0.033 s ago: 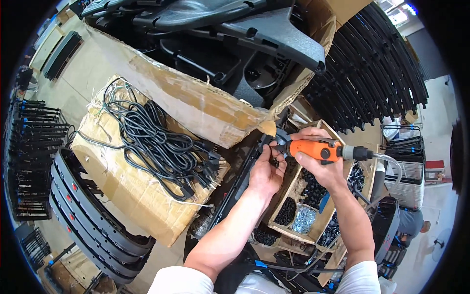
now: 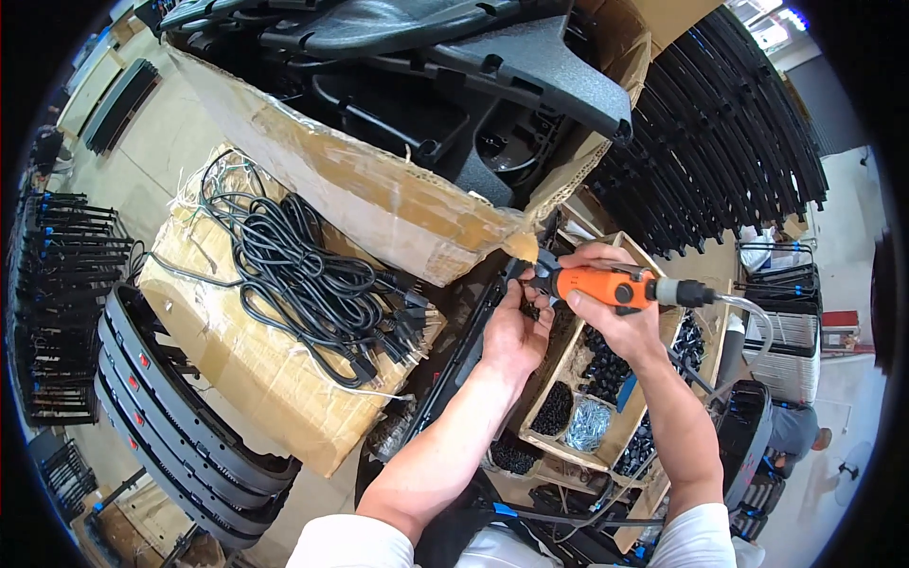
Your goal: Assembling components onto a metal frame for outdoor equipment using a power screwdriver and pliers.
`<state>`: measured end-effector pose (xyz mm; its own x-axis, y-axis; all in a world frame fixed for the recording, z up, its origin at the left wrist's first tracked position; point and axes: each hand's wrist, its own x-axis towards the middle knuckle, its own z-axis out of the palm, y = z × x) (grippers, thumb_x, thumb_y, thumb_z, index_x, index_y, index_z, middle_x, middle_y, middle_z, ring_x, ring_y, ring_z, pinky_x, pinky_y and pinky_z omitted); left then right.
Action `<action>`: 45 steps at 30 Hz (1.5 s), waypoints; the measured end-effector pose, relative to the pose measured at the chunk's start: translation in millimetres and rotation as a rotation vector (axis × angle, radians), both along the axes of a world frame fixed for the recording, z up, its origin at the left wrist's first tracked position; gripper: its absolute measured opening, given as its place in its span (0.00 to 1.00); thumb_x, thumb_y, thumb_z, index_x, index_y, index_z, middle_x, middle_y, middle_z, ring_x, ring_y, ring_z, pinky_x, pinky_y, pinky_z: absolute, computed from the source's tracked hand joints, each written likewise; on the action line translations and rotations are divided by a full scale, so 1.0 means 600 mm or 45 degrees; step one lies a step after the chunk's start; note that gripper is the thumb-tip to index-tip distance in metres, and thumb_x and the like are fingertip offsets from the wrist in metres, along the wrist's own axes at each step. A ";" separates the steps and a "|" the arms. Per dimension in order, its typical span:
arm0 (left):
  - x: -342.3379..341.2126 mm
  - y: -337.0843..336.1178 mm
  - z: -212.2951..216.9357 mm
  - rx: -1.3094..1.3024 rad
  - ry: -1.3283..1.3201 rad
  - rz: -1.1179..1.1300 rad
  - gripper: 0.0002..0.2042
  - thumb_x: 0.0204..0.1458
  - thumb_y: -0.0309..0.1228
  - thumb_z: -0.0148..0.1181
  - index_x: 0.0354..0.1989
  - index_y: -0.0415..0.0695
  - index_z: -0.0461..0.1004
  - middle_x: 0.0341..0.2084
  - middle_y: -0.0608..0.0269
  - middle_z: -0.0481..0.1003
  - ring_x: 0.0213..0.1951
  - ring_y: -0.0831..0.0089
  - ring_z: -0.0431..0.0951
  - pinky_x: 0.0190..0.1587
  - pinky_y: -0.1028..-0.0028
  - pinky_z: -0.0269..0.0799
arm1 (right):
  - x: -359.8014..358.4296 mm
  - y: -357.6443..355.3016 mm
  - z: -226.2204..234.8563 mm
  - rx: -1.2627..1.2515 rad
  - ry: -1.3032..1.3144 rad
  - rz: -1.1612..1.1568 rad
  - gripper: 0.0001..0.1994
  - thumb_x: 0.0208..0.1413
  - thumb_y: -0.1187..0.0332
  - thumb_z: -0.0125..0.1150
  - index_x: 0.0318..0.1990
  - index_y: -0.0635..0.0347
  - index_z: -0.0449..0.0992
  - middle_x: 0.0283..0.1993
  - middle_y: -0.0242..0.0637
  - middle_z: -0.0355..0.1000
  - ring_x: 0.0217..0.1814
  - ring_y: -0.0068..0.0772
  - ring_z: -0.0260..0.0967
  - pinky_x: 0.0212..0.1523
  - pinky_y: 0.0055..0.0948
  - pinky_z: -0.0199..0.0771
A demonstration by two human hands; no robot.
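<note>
In my right hand (image 2: 617, 301) is an orange power screwdriver (image 2: 604, 287), lying almost level with its front end pointing left. A grey collar and a clear hose (image 2: 757, 322) come off its rear. My left hand (image 2: 517, 327) is closed just left of the screwdriver's front, fingers curled at a long black plastic part (image 2: 464, 355). Something small and dark shows between those fingers, too hidden to name. The tip of the screwdriver is covered by the fingers and the part. Below my right hand sits a wooden compartment box (image 2: 571, 452) holding silver screws (image 2: 589, 423) and black fasteners (image 2: 606, 367).
A torn cardboard box (image 2: 379, 189) full of black moulded panels (image 2: 530, 71) stands ahead. Coiled black power cords (image 2: 294, 256) lie on a carton (image 2: 237, 379) to the left. Curved black frames (image 2: 189, 426) are stacked at lower left; black racks (image 2: 710, 133) stand at upper right.
The screwdriver and my right hand have shifted very slightly left. My left hand stays at the black part.
</note>
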<state>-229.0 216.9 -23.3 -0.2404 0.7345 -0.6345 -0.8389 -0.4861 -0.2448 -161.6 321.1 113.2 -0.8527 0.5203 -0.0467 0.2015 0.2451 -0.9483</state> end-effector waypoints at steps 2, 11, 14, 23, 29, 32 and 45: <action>-0.007 0.012 -0.003 -0.018 -0.022 -0.003 0.12 0.74 0.39 0.53 0.50 0.44 0.77 0.33 0.72 0.74 0.34 0.78 0.74 0.37 0.78 0.75 | -0.013 -0.002 -0.017 -0.031 0.024 -0.009 0.26 0.54 0.74 0.74 0.60 0.66 0.72 0.59 0.48 0.79 0.61 0.37 0.77 0.65 0.40 0.77; 0.030 -0.039 0.032 -0.049 0.100 -0.167 0.11 0.75 0.32 0.46 0.50 0.38 0.72 0.40 0.60 0.76 0.42 0.68 0.81 0.52 0.67 0.84 | -0.059 -0.014 -0.041 0.061 -0.130 -0.021 0.19 0.54 0.75 0.74 0.54 0.65 0.78 0.55 0.39 0.81 0.53 0.27 0.78 0.57 0.30 0.81; 0.080 -0.086 0.031 -0.084 0.048 -0.333 0.12 0.76 0.31 0.43 0.54 0.35 0.70 0.41 0.55 0.75 0.42 0.63 0.81 0.50 0.65 0.87 | -0.061 -0.014 -0.037 0.049 -0.118 -0.019 0.17 0.54 0.75 0.75 0.50 0.64 0.80 0.53 0.38 0.81 0.53 0.27 0.78 0.58 0.30 0.80; 0.145 -0.247 0.045 -0.133 0.251 -0.670 0.13 0.74 0.30 0.46 0.60 0.36 0.70 0.41 0.58 0.77 0.41 0.63 0.81 0.48 0.64 0.80 | -0.068 -0.038 -0.047 0.067 -0.090 -0.018 0.17 0.52 0.74 0.76 0.50 0.64 0.80 0.52 0.37 0.82 0.53 0.25 0.78 0.58 0.30 0.79; 0.145 -0.296 0.026 -0.147 0.509 -0.629 0.12 0.74 0.30 0.47 0.57 0.37 0.72 0.37 0.58 0.77 0.40 0.63 0.80 0.46 0.65 0.81 | -0.029 -0.040 -0.029 0.134 0.103 -0.190 0.24 0.52 0.71 0.76 0.57 0.64 0.79 0.52 0.38 0.83 0.55 0.29 0.79 0.61 0.33 0.79; 0.121 -0.321 0.033 -0.197 0.543 -0.639 0.11 0.74 0.29 0.48 0.56 0.37 0.73 0.40 0.58 0.78 0.41 0.65 0.80 0.48 0.65 0.81 | 0.048 -0.095 0.061 0.164 0.193 -0.275 0.26 0.56 0.72 0.75 0.62 0.65 0.75 0.54 0.40 0.83 0.57 0.29 0.79 0.62 0.33 0.78; 0.333 -0.257 -0.029 -0.397 1.047 -1.867 0.24 0.70 0.45 0.53 0.62 0.36 0.73 0.67 0.52 0.70 0.71 0.57 0.64 0.76 0.57 0.51 | 0.690 -0.615 0.171 0.175 0.074 -1.555 0.28 0.56 0.74 0.66 0.65 0.70 0.68 0.58 0.49 0.79 0.62 0.44 0.77 0.70 0.43 0.70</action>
<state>-29.3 62.9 -40.5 0.1596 0.5033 -0.8493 -0.4403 0.8063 0.3950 252.4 -47.8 215.8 0.1980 0.9758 0.0933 0.3268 0.0241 -0.9448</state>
